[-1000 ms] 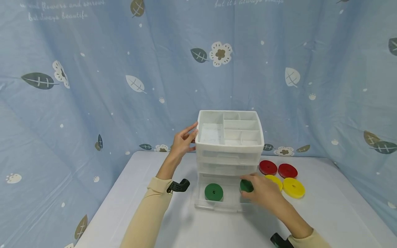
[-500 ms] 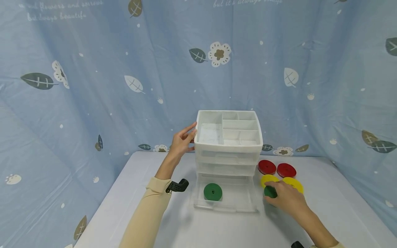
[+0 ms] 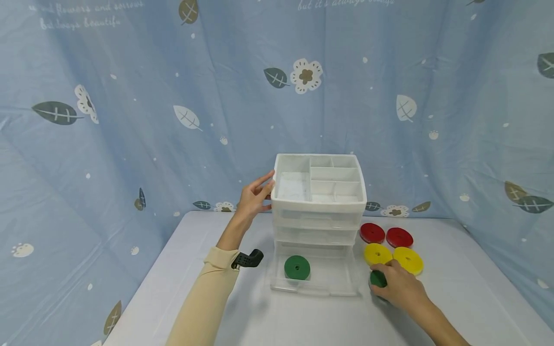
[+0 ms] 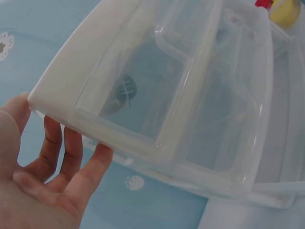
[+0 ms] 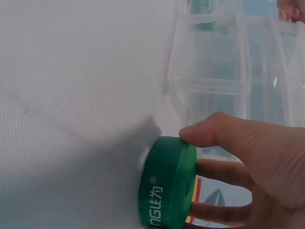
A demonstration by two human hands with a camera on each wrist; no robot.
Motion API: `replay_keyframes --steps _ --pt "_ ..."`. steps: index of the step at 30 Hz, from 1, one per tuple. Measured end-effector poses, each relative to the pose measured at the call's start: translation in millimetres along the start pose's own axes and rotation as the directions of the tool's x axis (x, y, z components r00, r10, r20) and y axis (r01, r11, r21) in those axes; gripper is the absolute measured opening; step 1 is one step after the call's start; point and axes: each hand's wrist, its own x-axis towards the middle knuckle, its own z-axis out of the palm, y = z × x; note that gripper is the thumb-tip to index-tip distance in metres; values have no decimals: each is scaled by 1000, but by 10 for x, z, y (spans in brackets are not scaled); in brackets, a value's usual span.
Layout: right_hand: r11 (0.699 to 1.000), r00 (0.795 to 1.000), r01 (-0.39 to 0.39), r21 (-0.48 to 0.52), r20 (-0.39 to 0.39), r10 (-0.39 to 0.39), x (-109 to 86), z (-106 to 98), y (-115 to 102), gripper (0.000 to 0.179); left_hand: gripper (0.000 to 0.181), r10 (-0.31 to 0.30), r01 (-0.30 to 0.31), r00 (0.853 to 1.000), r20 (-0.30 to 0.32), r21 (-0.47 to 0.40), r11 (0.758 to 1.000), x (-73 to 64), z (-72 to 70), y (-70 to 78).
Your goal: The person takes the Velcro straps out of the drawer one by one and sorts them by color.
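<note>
My right hand point(image 3: 404, 287) pinches a green tape roll point(image 5: 164, 183) with white lettering, thumb on one side and fingers on the other. The roll is at the tabletop, right of the open drawer and just in front of the yellow rolls. A second green roll point(image 3: 296, 267) lies in the left part of the clear bottom drawer point(image 3: 331, 271), which is pulled out. My left hand point(image 3: 253, 196) rests its thumb and fingertips against the left side of the white drawer unit point(image 3: 320, 205). In the left wrist view its fingers point(image 4: 97, 164) touch the unit's side, loosely bent.
Two yellow rolls point(image 3: 408, 261) and two red rolls point(image 3: 399, 237) lie on the white table point(image 3: 207, 298) right of the unit. The unit's top tray point(image 3: 294, 185) has several compartments. A patterned blue curtain point(image 3: 225, 72) hangs behind the table.
My right hand has lifted one green roll out of the bottom drawer and moved it right, down to the table by the yellow rolls. The left hand keeps its place on the unit.
</note>
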Motion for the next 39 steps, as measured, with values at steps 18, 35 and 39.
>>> replay_keyframes --steps 18,35,39 --pt "1000 999 -16 -8 -31 16 117 23 16 56 43 -6 6 1000 -5 -5 1000 -24 -1 20" --pt "998 1000 -27 -63 7 27 107 -18 -26 59 39 12 -12 1000 -10 -1 1000 -17 1 -1" --pt "997 1000 -7 -75 25 9 116 -83 -44 58 40 10 -10 1000 -7 5 1000 -18 0 7"
